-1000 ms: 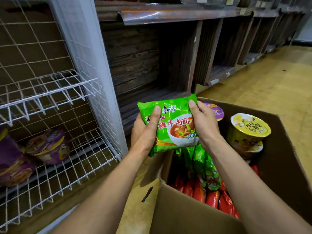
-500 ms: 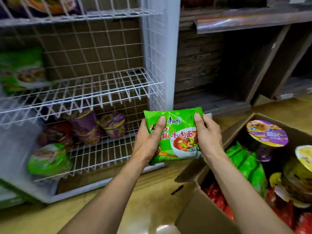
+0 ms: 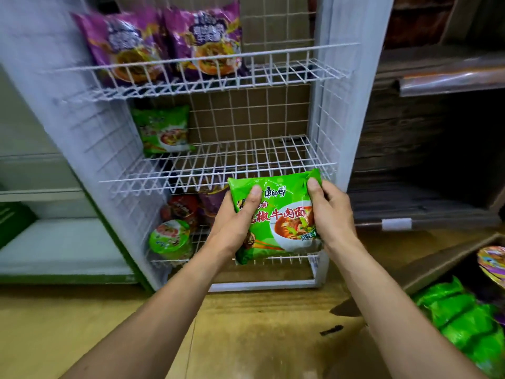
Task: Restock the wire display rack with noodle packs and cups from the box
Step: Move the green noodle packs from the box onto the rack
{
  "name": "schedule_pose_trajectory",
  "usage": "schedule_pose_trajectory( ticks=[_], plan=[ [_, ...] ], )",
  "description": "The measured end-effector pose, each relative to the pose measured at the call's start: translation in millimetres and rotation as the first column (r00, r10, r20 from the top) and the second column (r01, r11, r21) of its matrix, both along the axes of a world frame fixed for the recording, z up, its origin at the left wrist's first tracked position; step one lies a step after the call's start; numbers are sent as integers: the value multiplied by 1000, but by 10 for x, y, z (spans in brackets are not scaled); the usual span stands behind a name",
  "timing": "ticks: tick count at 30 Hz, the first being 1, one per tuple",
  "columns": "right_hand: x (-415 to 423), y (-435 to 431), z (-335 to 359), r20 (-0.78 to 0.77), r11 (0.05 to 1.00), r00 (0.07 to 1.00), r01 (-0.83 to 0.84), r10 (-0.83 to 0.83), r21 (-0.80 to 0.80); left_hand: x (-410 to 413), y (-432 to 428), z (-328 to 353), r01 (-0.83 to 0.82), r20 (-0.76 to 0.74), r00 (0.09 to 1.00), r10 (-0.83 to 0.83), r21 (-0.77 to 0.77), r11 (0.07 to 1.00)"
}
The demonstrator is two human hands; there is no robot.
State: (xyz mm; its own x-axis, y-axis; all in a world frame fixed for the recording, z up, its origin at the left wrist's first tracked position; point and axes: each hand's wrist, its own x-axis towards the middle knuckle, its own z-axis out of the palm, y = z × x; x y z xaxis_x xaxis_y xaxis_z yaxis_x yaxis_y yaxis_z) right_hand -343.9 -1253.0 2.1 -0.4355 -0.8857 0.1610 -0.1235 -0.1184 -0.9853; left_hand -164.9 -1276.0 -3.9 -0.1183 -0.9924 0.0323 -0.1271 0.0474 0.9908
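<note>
I hold a green noodle pack (image 3: 281, 214) with both hands in front of the white wire rack (image 3: 325, 110). My left hand (image 3: 235, 222) grips its left side, thumb on the front. My right hand (image 3: 330, 212) grips its right edge. The pack hangs just below the front rim of the middle shelf (image 3: 246, 162), where one green pack (image 3: 164, 129) stands at the left. Two purple packs (image 3: 166, 42) stand on the top shelf. Cups, one green (image 3: 169, 237), lie on the bottom shelf. The box (image 3: 437, 261) sits at lower right with green packs (image 3: 464, 318) inside.
Dark wooden shelving (image 3: 437, 138) stands to the right of the rack. A pale green shelf unit (image 3: 54, 242) is on the left. A purple-lidded cup (image 3: 492, 261) shows at the box's right edge. The wooden floor (image 3: 136, 324) lies below my arms.
The view swung left from the box to the rack. Both hands carried the green pack up and over to the front of the middle shelf, keeping the same grip.
</note>
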Motion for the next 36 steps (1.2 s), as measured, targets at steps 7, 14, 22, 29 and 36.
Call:
schedule_pose_trajectory(
  ticks=[7, 14, 22, 29, 36],
  plan=[
    [531, -183, 358, -41, 993, 992, -117, 117, 13, 558, -40, 292, -78, -64, 995, 80, 22, 997],
    [976, -382, 625, -49, 987, 986, -158, 158, 7, 976, -113, 566, -172, -30, 985, 171, -17, 985],
    [1348, -663, 830, -95, 974, 971, -224, 220, -36, 1307, -315, 712, -286, -65, 957, 283, -30, 958],
    [1522, -1037, 951, -117, 969, 964, -245, 240, -34, 1504, -703, 866, -289, -61, 956, 286, -58, 956],
    [1654, -1563, 932, -40, 963, 963, -268, 268, 11, 1626, -1255, 925, -289, -53, 957, 286, -51, 956]
  ],
)
